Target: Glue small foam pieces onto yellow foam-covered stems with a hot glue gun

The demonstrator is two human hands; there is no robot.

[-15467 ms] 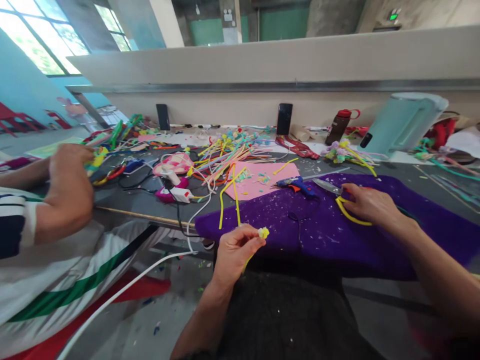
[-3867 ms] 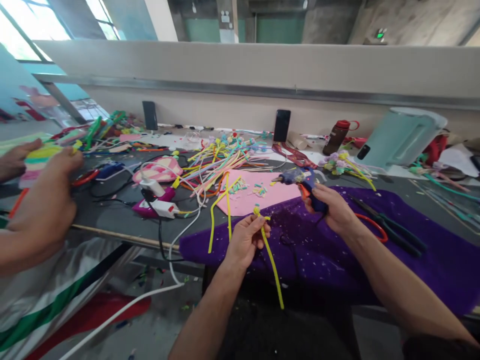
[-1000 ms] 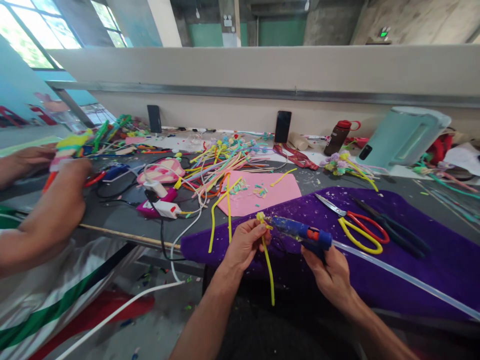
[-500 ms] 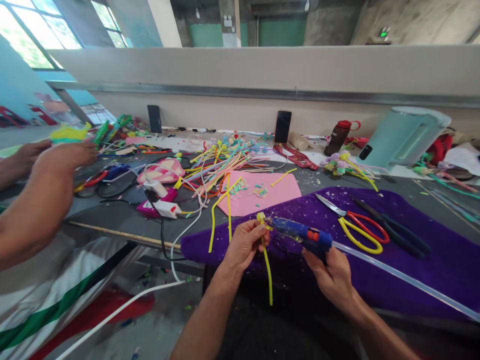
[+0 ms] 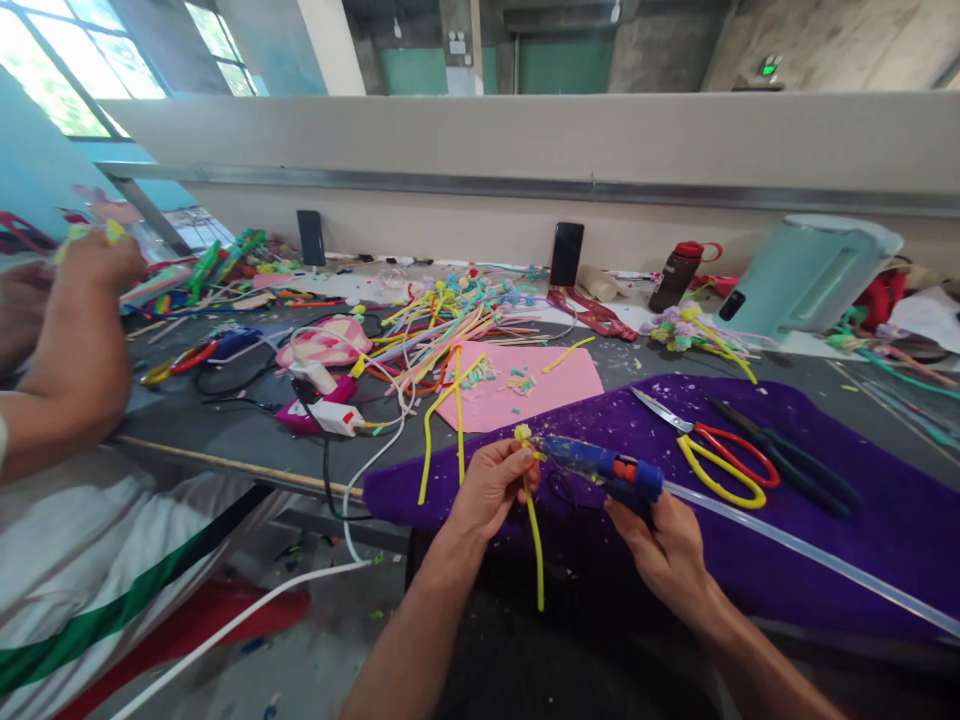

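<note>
The left hand (image 5: 491, 490) has its grip clamped on a yellow stick (image 5: 537, 550), with the fingers pinched together near the top. The stick's long end hangs down toward 6 o'clock. At its top, just above the fingers, sits a small yellow tuft (image 5: 523, 434).

The right hand (image 5: 667, 550) has its grip closed around the handle of a blue glue gun (image 5: 600, 463). The gun points to 9 o'clock, and its tip is right by the tuft. I cannot tell if they touch. A long, clear glue stick (image 5: 810, 560) pokes out of the gun's back toward 4 o'clock.

Both hands are by a purple cloth (image 5: 885, 560) on the dark tabletop (image 5: 240, 425). At 3 o'clock from the gun lie scissors (image 5: 697, 432) with one red and one yellow handle, and dark pliers (image 5: 784, 455) lie just past them. A pink sheet (image 5: 487, 410) with tiny bits on it is at 10 o'clock. A black phone (image 5: 567, 255) leans up at 12 o'clock, a brown bottle (image 5: 675, 278) stands at 1 o'clock, and a big pale green jug (image 5: 814, 270) is at 2 o'clock. Far off at 10 o'clock is another person's hand (image 5: 112, 260).
</note>
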